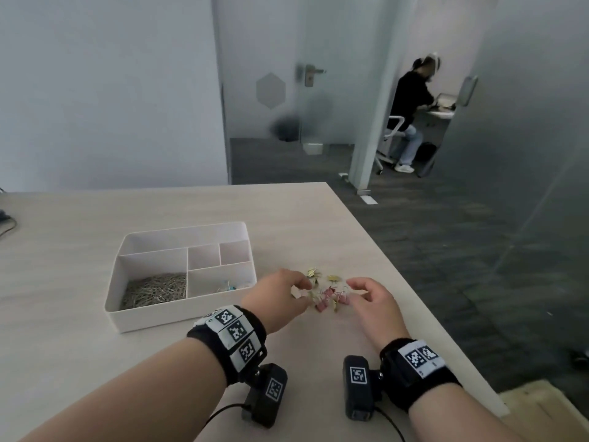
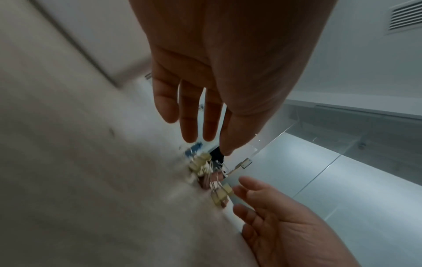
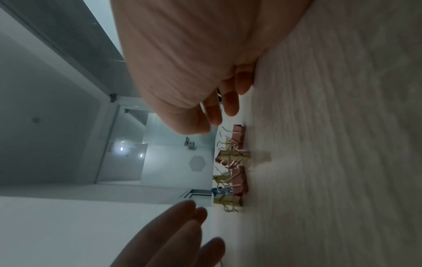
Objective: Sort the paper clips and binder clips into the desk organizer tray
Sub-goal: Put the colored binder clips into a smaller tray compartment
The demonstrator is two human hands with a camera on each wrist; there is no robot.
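A white desk organizer tray [image 1: 145, 319] sits on the table, left of my hands. Its front left compartment holds a heap of silver paper clips [image 1: 156, 290]; a blue binder clip [image 1: 229, 287] lies in the front right one. A loose pile of gold and pink binder clips [image 1: 326, 293] [image 2: 212, 180] [image 3: 233, 168] lies on the table to the tray's right. My left hand [image 1: 302, 288] [image 2: 205, 126] reaches over the pile's left side with fingers stretched out, holding nothing. My right hand [image 1: 360, 288] [image 3: 219, 112] hovers at the pile's right side, fingers loosely bent and empty.
The table's right edge [image 1: 414, 301] runs close to the pile, with dark floor beyond it. The tray's three rear compartments [image 1: 204, 256] hold nothing. A cable [image 1: 8, 226] lies at the far left. A person [image 1: 411, 113] sits at a desk in the back room.
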